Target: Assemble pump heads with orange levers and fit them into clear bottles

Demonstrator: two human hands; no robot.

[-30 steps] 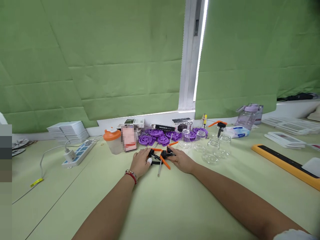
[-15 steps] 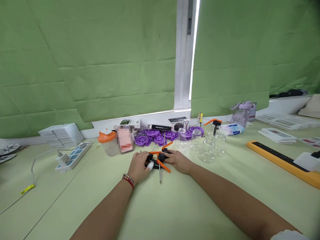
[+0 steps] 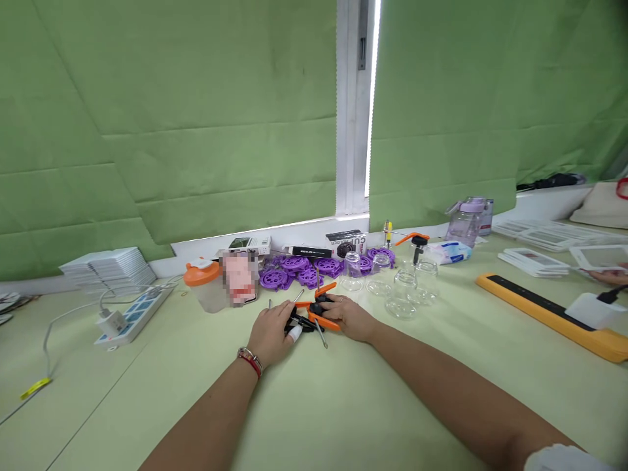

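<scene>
Low over the table, both my hands are at a cluster of black and orange parts with thin metal rods. My left hand [image 3: 271,335], with a white wrap on the thumb, curls over the black parts [image 3: 300,323] on the left. The fingers of my right hand [image 3: 352,318] close on the black knob of an orange-armed piece [image 3: 324,323]. One metal rod [image 3: 321,333] points down toward me. My fingers hide how the parts join. Just behind lie several purple plastic discs [image 3: 295,264], and clear glass jars [image 3: 405,288] stand upside down to the right.
An orange-lidded cup [image 3: 202,288], a phone [image 3: 239,278] and a white power strip [image 3: 137,317] are on the left. On the right are a yellow-edged power strip [image 3: 544,313], a tissue pack [image 3: 449,252] and a purple-lidded bottle [image 3: 466,222]. Another person's hand [image 3: 608,275] holds a white frame.
The lower orange arm and its rod have swung to the right, away from my left hand. My view has shifted a little. Another person's hand with a white frame has appeared at the right edge.
</scene>
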